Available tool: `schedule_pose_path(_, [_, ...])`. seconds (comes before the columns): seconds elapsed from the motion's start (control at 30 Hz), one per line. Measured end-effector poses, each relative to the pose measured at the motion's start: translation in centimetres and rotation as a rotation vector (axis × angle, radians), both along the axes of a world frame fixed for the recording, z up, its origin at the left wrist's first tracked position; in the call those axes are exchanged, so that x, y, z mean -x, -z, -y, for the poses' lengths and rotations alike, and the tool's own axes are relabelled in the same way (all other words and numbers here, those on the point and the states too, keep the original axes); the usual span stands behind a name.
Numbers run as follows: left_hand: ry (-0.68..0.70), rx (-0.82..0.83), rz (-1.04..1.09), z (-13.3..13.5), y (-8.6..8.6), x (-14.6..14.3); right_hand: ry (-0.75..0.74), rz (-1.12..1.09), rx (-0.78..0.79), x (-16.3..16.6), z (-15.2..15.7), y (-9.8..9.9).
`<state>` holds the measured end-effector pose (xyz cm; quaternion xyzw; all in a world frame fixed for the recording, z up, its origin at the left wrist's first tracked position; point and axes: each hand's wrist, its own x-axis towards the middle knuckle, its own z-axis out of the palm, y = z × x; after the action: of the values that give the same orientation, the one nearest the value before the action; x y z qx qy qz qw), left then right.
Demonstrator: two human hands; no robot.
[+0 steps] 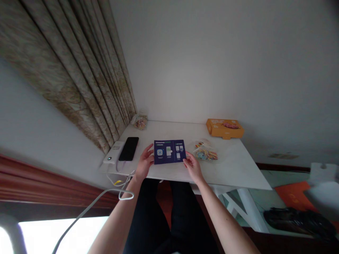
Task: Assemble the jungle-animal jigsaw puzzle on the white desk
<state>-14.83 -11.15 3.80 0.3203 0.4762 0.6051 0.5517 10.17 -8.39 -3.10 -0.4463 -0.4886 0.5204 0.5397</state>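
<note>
A dark blue printed leaflet (171, 157) with small pictures and text is held up over the near part of the white table. Its left edge is in my left hand (144, 162), fingers closed on it. At the lower right corner my right hand (192, 165) pinches it between thumb and fingers. Just right of that hand lies a clear plastic bag (206, 154) of colourful small sticks or strips. To the left of my left hand lie a black smartphone (129, 149) and a white power bank (113, 152) with a cable attached.
An orange box (225, 128) stands at the table's (238, 162) back right. A clear bag of small colourful pieces (140, 121) sits at the back left by the curtain (87, 70). A white cable (106, 192) loops over the near left edge. Dark shoes (296, 220) are on the floor at right.
</note>
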Motion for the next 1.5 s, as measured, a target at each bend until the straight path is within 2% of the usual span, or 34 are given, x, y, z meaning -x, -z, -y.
schedule_pose_path(0.17, [0.065,-0.031,-0.175,-0.2,-0.7,0.2,-0.002,-0.036,0.000,-0.1,-0.1,0.1])
schedule_pose_path(0.3, [0.126,-0.007,-0.306,-0.8,-0.6,0.4,-0.017,-0.067,0.001,-0.2,-0.1,0.1])
schedule_pose_path(0.43, [0.156,-0.024,-0.313,-1.3,-0.4,0.6,-0.015,-0.122,0.013,-0.2,0.0,0.0])
schedule_pose_path(0.6, [0.284,-0.039,-0.284,-1.2,-0.5,0.7,-0.020,-0.129,0.006,-0.3,0.0,0.0])
schedule_pose_path(0.7, [0.307,0.004,-0.262,-1.2,-0.5,0.7,-0.006,-0.128,-0.013,-0.2,-0.1,0.1])
schedule_pose_path(0.8, [0.316,-0.043,-0.264,-1.4,-0.6,0.7,0.010,-0.134,0.002,-0.2,-0.1,0.0])
schedule_pose_path(0.87, [0.255,-0.114,-0.299,-1.6,-0.8,0.9,0.024,-0.131,0.026,-0.2,-0.1,-0.1])
schedule_pose_path(1.03, [-0.053,-0.212,-0.415,-1.8,-1.5,1.1,0.049,-0.105,0.029,-0.2,0.2,-0.6])
schedule_pose_path(1.17, [-0.198,-0.302,-0.419,-1.8,-2.1,0.9,0.060,-0.090,0.050,-0.1,0.4,-1.1])
schedule_pose_path(1.33, [-0.291,-0.308,-0.304,-1.8,-2.5,0.4,0.030,-0.035,0.039,0.1,0.6,-1.3])
schedule_pose_path(1.5, [-0.335,-0.330,-0.153,-1.8,-2.8,-0.5,-0.146,0.056,0.053,1.0,1.0,-1.9])
